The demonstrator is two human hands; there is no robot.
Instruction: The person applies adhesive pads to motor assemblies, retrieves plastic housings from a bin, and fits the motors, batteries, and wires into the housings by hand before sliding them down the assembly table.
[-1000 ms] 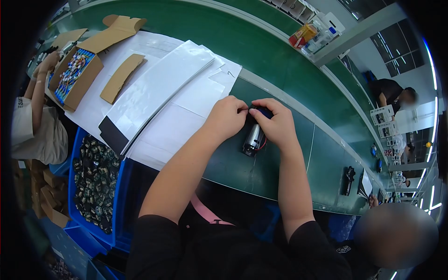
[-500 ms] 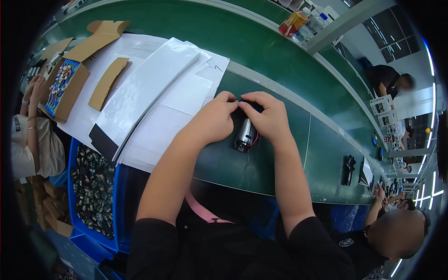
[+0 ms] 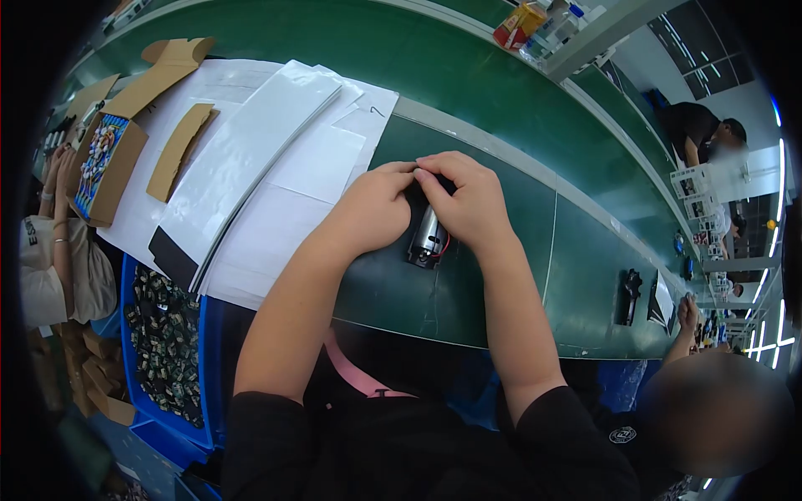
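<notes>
Cylinder (image 3: 429, 234) gleams silver, with a dark end (image 3: 423, 259) and red wire (image 3: 448, 244).

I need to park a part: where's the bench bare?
Bare: green bench between right forearm and black part; green surface beyond the grey strip. Crowded: left, under papers and cardboard box; around the metal cylinder, at the right hand.

Letters "ES" (image 3: 34, 236) on pale shirt (image 3: 90, 280); emblem (image 3: 622, 435) on black shirt (image 3: 612, 417) illegible.
</notes>
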